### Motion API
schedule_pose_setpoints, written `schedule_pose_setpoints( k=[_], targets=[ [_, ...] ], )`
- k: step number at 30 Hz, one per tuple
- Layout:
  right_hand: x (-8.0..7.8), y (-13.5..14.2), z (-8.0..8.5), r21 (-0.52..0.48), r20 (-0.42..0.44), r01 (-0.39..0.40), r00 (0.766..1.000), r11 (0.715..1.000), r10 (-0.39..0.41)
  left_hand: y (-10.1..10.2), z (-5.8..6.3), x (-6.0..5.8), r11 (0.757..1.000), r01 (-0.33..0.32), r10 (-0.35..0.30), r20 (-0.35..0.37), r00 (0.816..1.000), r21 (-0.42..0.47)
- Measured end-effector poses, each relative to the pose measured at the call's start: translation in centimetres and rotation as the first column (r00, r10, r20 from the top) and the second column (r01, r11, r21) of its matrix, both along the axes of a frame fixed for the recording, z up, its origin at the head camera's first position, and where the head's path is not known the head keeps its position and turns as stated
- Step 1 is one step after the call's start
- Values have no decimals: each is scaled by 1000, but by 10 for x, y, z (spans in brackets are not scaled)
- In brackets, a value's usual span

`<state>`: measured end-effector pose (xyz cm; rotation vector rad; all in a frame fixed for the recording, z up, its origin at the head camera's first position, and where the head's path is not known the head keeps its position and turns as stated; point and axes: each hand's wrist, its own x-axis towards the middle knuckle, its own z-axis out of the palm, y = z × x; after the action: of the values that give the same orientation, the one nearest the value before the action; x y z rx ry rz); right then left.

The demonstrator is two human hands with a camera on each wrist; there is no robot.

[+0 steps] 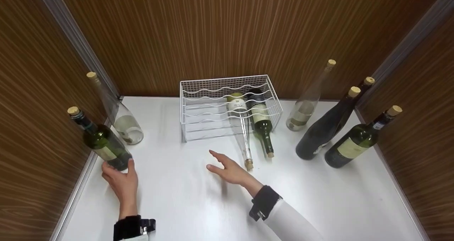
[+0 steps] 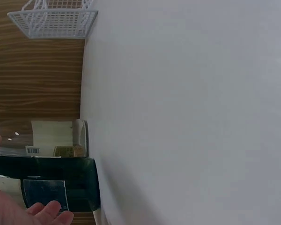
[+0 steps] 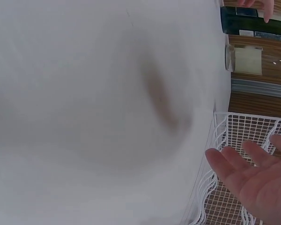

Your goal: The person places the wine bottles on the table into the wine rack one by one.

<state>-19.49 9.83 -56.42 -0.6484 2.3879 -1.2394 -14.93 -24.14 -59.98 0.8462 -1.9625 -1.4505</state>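
Note:
At the left, a green wine bottle (image 1: pixel 109 145) with a cork stands upright on the white table. My left hand (image 1: pixel 122 184) is right at this bottle, thumb and fingers spread to either side; in the left wrist view its fingers (image 2: pixel 49 213) overlap the label. Behind it stands a clear corked bottle (image 1: pixel 128 127). Over the middle of the table, my right hand (image 1: pixel 228 170) holds nothing, its fingers and thumb extended. Ahead of it is a white wire rack (image 1: pixel 205 127), in which a clear bottle (image 1: pixel 244 134) and a green bottle (image 1: pixel 263 126) lie side by side, necks toward me.
On the right stand a clear bottle (image 1: pixel 301 113), a dark bottle (image 1: pixel 317 134) with another partly hidden behind it, and a green labelled bottle (image 1: pixel 351 147). Wood-grain panels (image 1: pixel 170 31) enclose the table (image 1: pixel 184 205) at the back and both sides.

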Motion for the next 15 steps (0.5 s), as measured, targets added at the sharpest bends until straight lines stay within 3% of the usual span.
schedule_pose_setpoints(
  k=[15],
  targets=[
    [0, 4, -8, -58, 23, -21, 999, 998, 23, -30, 2, -23, 991, -18, 24, -39, 999, 136]
  ],
)
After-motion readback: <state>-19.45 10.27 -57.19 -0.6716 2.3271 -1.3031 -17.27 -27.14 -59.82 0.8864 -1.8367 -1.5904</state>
